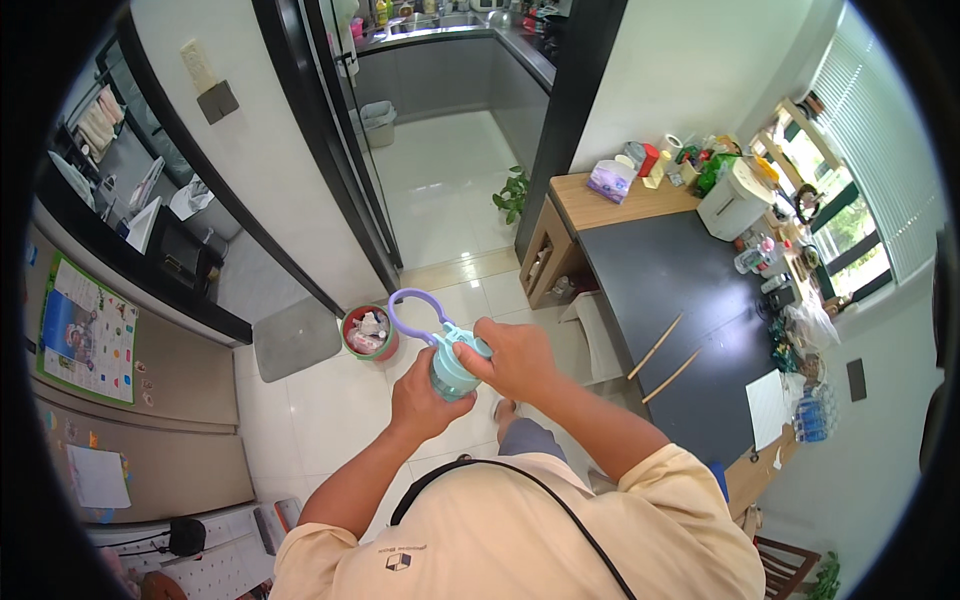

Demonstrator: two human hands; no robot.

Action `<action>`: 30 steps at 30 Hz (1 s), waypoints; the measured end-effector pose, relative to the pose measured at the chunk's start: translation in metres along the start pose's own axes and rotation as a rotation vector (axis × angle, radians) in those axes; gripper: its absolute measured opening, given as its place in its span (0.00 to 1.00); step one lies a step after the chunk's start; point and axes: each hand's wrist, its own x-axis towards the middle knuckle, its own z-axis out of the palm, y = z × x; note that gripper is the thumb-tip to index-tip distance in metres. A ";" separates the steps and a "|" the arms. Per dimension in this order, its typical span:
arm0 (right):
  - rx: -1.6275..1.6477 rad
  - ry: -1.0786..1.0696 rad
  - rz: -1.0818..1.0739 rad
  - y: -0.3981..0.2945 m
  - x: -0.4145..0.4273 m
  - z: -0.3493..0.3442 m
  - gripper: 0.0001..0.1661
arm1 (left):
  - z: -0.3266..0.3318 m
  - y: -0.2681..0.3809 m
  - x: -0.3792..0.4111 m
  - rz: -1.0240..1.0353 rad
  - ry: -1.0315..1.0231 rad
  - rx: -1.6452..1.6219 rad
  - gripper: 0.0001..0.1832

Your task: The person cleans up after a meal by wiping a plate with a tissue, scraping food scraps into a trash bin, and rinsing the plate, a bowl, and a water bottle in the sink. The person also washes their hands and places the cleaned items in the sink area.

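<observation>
A teal drink bottle [451, 372] with a clear lower body and a purple loop handle [405, 330] is held in front of my torso. Around its body my left hand [425, 397] is wrapped. On the teal lid rests my right hand [517, 361], its thumb and curled fingers gripping the lid's right side. The lid sits on the bottle; whether it is loose or tight I cannot tell.
To the right stands a dark-topped table [637, 262] with two wooden sticks [656, 349], a tissue pack [611, 181] and a white water dispenser [735, 201]. A red-rimmed waste bin [386, 349] stands on the floor beyond my left hand, beside a grey mat [297, 337]. A glass door [352, 112] borders the kitchen.
</observation>
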 end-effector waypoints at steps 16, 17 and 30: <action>0.342 -0.105 -0.149 0.164 0.223 -0.053 0.23 | 0.009 -0.006 0.275 -0.111 -0.147 0.069 0.47; 0.210 -0.320 0.000 0.170 0.241 -0.052 0.23 | 0.009 -0.008 0.289 -0.121 -0.149 0.085 0.48; -0.088 -0.525 0.211 0.250 0.459 0.003 0.25 | -0.014 -0.089 0.507 -0.090 -0.176 0.155 0.48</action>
